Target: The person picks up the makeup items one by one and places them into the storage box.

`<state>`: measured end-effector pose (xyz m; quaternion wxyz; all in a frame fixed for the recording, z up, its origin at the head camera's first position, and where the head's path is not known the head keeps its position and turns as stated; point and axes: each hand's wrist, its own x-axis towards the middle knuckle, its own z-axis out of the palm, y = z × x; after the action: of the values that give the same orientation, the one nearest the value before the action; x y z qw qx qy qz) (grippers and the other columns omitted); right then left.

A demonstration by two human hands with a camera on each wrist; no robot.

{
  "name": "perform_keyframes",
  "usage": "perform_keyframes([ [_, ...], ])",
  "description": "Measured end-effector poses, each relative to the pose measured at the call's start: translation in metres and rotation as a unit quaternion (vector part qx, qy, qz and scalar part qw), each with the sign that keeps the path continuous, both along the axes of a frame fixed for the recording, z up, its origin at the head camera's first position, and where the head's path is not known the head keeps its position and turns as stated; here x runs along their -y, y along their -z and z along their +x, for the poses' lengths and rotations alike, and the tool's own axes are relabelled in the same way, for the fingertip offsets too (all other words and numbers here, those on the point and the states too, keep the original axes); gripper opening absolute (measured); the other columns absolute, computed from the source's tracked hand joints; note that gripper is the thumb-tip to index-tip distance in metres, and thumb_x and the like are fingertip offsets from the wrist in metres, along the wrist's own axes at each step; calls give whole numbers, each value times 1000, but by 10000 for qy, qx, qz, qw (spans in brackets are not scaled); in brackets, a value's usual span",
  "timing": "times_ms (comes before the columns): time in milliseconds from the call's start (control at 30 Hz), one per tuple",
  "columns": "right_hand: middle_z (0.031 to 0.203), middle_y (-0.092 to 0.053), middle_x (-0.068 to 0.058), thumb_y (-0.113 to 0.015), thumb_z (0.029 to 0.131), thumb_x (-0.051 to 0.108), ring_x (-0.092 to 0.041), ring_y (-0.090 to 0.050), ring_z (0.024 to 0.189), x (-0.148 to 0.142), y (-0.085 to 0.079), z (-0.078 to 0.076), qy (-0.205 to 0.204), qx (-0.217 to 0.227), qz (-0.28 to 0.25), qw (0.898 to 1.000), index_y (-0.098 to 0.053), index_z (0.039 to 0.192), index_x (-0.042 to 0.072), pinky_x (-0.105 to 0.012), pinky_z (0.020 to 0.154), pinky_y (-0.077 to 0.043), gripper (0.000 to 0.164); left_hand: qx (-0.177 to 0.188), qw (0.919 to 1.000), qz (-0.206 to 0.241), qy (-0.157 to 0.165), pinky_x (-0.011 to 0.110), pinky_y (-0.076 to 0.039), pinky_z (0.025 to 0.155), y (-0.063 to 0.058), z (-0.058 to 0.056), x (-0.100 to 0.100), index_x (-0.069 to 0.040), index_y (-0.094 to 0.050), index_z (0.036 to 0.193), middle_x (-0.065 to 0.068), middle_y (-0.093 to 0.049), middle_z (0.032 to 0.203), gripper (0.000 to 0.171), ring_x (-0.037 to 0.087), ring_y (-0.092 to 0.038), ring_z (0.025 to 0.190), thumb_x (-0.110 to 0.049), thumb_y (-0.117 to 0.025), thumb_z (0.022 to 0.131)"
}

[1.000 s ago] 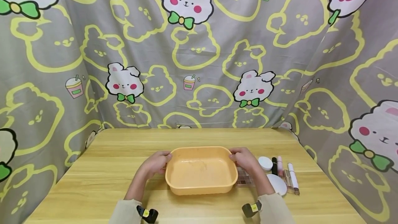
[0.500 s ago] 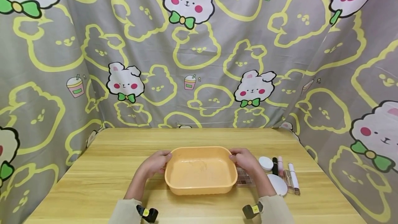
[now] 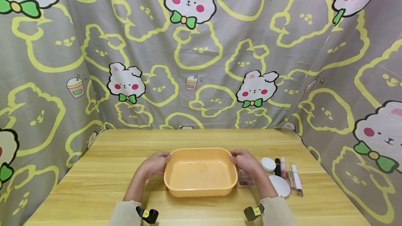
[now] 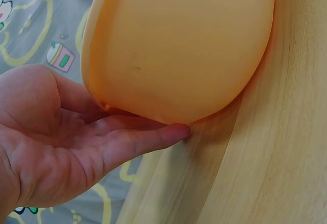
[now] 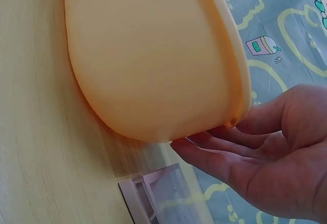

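Wooden table (image 3: 201, 137), tray (image 3: 201, 176) between left and right fingers (image 4: 145, 139)

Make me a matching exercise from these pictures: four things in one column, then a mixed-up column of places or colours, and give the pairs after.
1. Tray
2. Left hand
3. Palette
4. Jar

A. Just right of the tray, on the table
B. White, beside the black tube
C. Gripping the tray's left end
D. Light orange, held at both ends

Pairs: 1-D; 2-C; 3-A; 4-B
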<state>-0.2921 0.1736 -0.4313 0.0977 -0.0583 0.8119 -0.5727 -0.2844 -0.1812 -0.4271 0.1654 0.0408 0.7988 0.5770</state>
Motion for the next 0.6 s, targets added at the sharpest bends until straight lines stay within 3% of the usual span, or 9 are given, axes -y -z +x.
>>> perform_keyframes([
  [133, 115, -68, -26, -54, 101, 10, -30, -71, 97, -2, -5, 1, 153, -14, 169, 9997, -58, 134, -11, -43, 86, -61, 40, 25, 9999, 21, 121, 48, -61, 82, -1, 0, 0, 16, -33, 150, 25, -64, 125, 50, 35, -68, 107, -14, -36, 110],
  [267, 121, -66, -29, -52, 105, 17, -36, -70, 102, -9, -15, 2, 575, -349, 682, 9954, -56, 139, -9, -44, 83, -61, 43, 37, 9998, 35, 203, 47, -62, 82, 0, 0, 1, 16, -32, 150, 27, -64, 124, 49, 35, -68, 107, -13, -35, 110],
  [433, 129, -64, -30, -51, 105, 23, -42, -65, 111, -22, -27, 7, 1115, -760, 1609, 9777, -57, 139, -4, -47, 84, -58, 44, 25, 9998, 11, 179, 47, -61, 82, 1, -1, 0, 16, -33, 149, 27, -63, 124, 49, 35, -68, 108, -14, -35, 110],
  [600, 128, -63, -33, -52, 104, 26, -45, -64, 111, -32, -30, 9, 1299, -829, 2308, 9607, -55, 138, -7, -56, 90, -54, 48, 45, 9999, 4, 96, 46, -62, 81, 2, -2, 0, 15, -34, 149, 26, -64, 124, 49, 35, -68, 108, -14, -35, 110],
])
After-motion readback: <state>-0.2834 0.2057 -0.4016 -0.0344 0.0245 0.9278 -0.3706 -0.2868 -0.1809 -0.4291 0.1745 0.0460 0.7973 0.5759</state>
